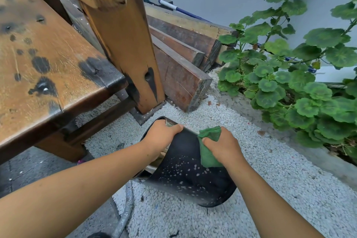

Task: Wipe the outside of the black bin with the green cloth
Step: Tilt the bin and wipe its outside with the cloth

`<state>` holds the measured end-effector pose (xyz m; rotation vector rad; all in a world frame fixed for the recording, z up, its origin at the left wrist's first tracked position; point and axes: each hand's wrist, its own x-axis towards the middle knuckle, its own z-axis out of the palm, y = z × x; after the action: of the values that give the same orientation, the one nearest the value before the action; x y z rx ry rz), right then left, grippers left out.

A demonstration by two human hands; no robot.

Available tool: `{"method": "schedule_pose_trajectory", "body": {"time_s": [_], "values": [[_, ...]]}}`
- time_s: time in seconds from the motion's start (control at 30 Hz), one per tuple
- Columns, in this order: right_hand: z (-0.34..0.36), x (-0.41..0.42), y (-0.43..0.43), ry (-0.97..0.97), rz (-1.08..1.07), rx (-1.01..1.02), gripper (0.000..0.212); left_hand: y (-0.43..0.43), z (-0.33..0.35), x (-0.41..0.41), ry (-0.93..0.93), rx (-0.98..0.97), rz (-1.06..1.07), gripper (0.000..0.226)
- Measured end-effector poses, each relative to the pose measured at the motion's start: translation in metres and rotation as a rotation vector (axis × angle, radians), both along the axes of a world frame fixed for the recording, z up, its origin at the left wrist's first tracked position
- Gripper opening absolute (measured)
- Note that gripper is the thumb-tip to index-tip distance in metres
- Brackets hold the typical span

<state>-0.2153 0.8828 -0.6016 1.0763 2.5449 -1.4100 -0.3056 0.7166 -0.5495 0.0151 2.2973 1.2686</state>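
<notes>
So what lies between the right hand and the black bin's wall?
In the head view, only the green cloth: the right hand presses it against the black bin.

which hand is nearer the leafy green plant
Right. The right hand, pressing the green cloth on the black bin, is on the side toward the plant. The left hand grips the bin's rim on the far side, nearer the wooden bench.

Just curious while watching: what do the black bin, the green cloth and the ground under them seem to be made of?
Black bin: probably plastic, smooth and slightly glossy, flecked with pale spots.
Green cloth: soft fabric, perhaps microfibre, judging by its fuzzy, bunched folds.
Ground: loose white gravel, seen as small separate stones.
</notes>
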Motion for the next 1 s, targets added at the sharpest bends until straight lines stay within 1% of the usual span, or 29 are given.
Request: {"method": "schedule_pose_trajectory", "body": {"time_s": [0.1,0.23,0.33,0.4,0.5,0.53,0.6,0.63,0.67,0.73,0.77,0.83,0.9,0.93,0.97,1.0], "values": [[-0.012,0.003,0.016,-0.062,-0.030,0.010,0.032,-0.002,-0.002,-0.005,-0.033,0.030,-0.002,0.045],[-0.025,0.008,0.031,-0.128,-0.047,-0.003,0.034,-0.005,-0.003,-0.007,-0.030,0.033,-0.008,0.052],[-0.031,0.011,0.037,-0.144,-0.061,0.000,0.033,-0.006,-0.008,-0.010,-0.035,0.075,0.001,0.046],[-0.033,0.014,0.041,-0.161,-0.069,0.008,0.033,-0.007,-0.010,-0.011,-0.075,0.094,0.001,0.038],[-0.035,0.018,0.043,-0.171,-0.080,0.023,0.033,-0.008,-0.008,-0.012,-0.155,0.129,-0.003,0.040],[-0.036,0.019,0.043,-0.166,-0.085,0.027,0.033,-0.010,-0.004,-0.012,-0.164,0.118,-0.012,0.044],[-0.035,0.020,0.042,-0.166,-0.088,0.038,0.033,-0.019,0.000,-0.014,-0.209,0.086,-0.040,0.089],[-0.035,0.020,0.041,-0.168,-0.087,0.042,0.034,-0.025,0.001,-0.015,-0.255,0.081,-0.096,0.098],[-0.034,0.020,0.041,-0.167,-0.087,0.038,0.034,-0.033,0.000,-0.016,-0.298,0.064,-0.161,0.095],[-0.034,0.021,0.040,-0.157,-0.092,0.014,0.034,-0.047,-0.004,-0.012,-0.437,0.007,-0.273,0.070],[-0.032,0.020,0.039,-0.148,-0.093,0.002,0.034,-0.053,-0.005,-0.008,-0.478,-0.017,-0.269,0.059],[-0.026,0.020,0.037,-0.107,-0.113,-0.016,0.033,-0.055,-0.008,-0.005,-0.469,0.012,-0.199,0.043],[-0.015,0.019,0.034,-0.047,-0.142,-0.010,0.032,-0.051,-0.007,-0.004,-0.438,0.066,-0.131,0.039],[-0.009,0.017,0.032,-0.007,-0.152,-0.005,0.030,-0.048,-0.005,-0.004,-0.424,0.078,-0.113,0.031],[-0.002,0.016,0.028,0.042,-0.160,-0.012,0.029,-0.045,-0.002,-0.003,-0.415,0.090,-0.107,0.014],[0.005,0.014,0.023,0.095,-0.164,-0.027,0.027,-0.042,0.001,-0.004,-0.412,0.112,-0.111,0.006]]}}
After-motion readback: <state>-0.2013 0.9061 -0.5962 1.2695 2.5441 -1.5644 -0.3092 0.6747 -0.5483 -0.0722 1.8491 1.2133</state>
